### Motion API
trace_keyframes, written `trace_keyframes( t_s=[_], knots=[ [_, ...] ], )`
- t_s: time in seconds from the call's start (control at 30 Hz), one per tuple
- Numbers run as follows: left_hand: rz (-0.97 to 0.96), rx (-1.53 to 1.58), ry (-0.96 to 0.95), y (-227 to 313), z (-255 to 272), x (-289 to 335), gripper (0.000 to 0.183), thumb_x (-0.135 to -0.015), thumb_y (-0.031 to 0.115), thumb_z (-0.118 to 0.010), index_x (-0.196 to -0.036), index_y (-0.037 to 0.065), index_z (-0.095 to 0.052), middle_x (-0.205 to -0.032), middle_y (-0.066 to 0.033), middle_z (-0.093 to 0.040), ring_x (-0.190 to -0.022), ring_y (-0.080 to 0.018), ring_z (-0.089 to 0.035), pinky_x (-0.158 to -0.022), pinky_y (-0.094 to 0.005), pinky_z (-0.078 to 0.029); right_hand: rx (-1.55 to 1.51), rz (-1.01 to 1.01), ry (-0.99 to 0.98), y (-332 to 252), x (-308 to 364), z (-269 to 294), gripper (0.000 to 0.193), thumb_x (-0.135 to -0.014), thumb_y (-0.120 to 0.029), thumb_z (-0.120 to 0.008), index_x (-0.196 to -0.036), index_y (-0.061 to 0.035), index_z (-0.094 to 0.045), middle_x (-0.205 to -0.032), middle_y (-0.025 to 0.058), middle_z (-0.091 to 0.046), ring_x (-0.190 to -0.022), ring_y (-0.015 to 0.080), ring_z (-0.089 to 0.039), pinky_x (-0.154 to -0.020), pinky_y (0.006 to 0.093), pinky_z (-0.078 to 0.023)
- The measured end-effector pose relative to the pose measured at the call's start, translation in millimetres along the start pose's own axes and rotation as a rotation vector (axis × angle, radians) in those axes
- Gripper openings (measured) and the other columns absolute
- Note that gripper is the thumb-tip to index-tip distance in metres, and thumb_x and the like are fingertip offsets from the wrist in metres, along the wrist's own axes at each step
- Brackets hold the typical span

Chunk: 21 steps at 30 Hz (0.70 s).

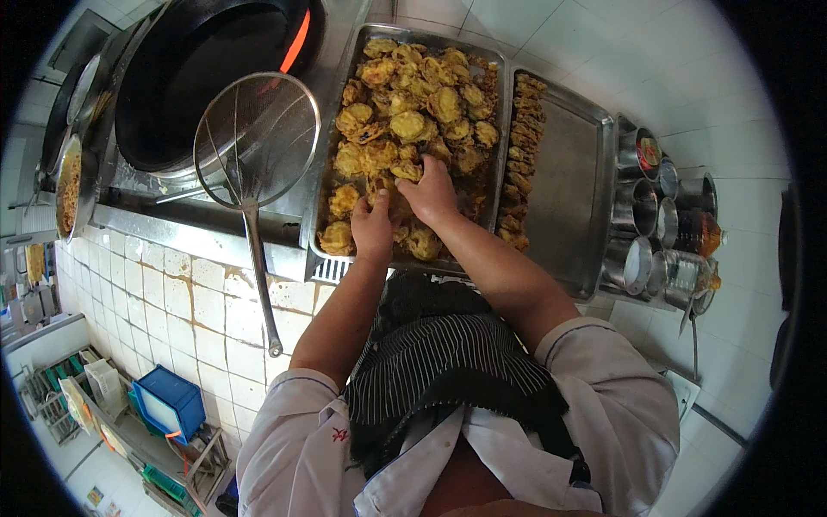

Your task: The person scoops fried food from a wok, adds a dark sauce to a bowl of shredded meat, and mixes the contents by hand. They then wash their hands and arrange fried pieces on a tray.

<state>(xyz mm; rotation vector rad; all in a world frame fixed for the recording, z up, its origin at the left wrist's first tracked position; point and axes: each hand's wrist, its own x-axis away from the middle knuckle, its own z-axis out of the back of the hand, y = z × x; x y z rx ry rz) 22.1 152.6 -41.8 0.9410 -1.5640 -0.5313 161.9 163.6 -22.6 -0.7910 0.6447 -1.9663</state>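
Observation:
A metal tray (497, 185) holds a heap of golden-brown fried fritters (431, 108), round and battered. Both of my hands are at its near half. My left hand (373, 231) has its fingertips closed about a fritter in the pile, partly hidden by the fingers. Just right of it, my right hand (431, 196) pinches another fritter (407, 171) between thumb and finger. To the right, a second metal tray (573, 172) has a row of fried pieces (524, 142) standing along its left side.
A large black wok (185, 86) sits back left. A long-handled mesh strainer (257, 142) lies between wok and tray, its handle hanging over the counter edge. Metal pots (633, 202) and bottles (698, 233) stand far right. A blue crate (170, 403) is at lower left.

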Motion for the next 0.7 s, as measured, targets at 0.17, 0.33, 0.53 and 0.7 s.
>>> trace_keyframes(
  t_s=[0.17,0.33,0.53,0.7],
  knots=[
    [0.026,-0.007,-0.084,14.0,6.5,17.5,0.058,-0.101,0.026,-0.068,-0.144,-0.007,-0.046,-0.117,-0.015,-0.067,-0.087,-0.0199,-0.067,-0.062,-0.0305,-0.055,-0.044,-0.045,0.023,7.2,-11.8,2.2,0.075,-0.084,-0.034,-0.081,-0.141,0.0037,-0.051,-0.141,0.0247,-0.054,-0.131,0.0395,-0.055,-0.103,0.052,-0.049],
    [-0.202,-0.048,0.029,19.5,-5.9,36.7,0.05,-0.1,0.027,-0.07,-0.134,-0.005,-0.055,-0.115,-0.0133,-0.067,-0.091,-0.0211,-0.067,-0.076,-0.0302,-0.055,-0.831,-0.162,-0.32,14.9,11.7,68.9,0.075,-0.09,-0.027,-0.08,-0.151,-0.0027,-0.042,-0.131,0.0156,-0.062,-0.119,0.0287,-0.063,-0.097,0.0456,-0.055],
    [-0.331,-0.52,-0.241,15.4,-52.1,66.6,0.061,-0.098,0.036,-0.071,-0.137,-0.008,-0.057,-0.115,-0.0207,-0.071,-0.097,-0.0247,-0.067,-0.087,-0.0386,-0.053,-0.484,-0.133,-0.234,98.4,101.5,210.5,0.072,-0.09,-0.028,-0.079,-0.147,0.003,-0.047,-0.132,0.0205,-0.064,-0.12,0.0291,-0.064,-0.103,0.043,-0.051],
    [-0.292,-0.919,-0.423,13.1,-128.5,114.8,0.067,-0.093,0.042,-0.076,-0.143,0.002,-0.055,-0.125,-0.0211,-0.068,-0.112,-0.0307,-0.066,-0.098,-0.0378,-0.05,-0.197,-0.11,-0.159,201.9,163.1,241.7,0.082,-0.089,-0.032,-0.081,-0.152,0.0028,-0.042,-0.144,0.0277,-0.055,-0.136,0.0324,-0.055,-0.116,0.0429,-0.041]
  ],
)
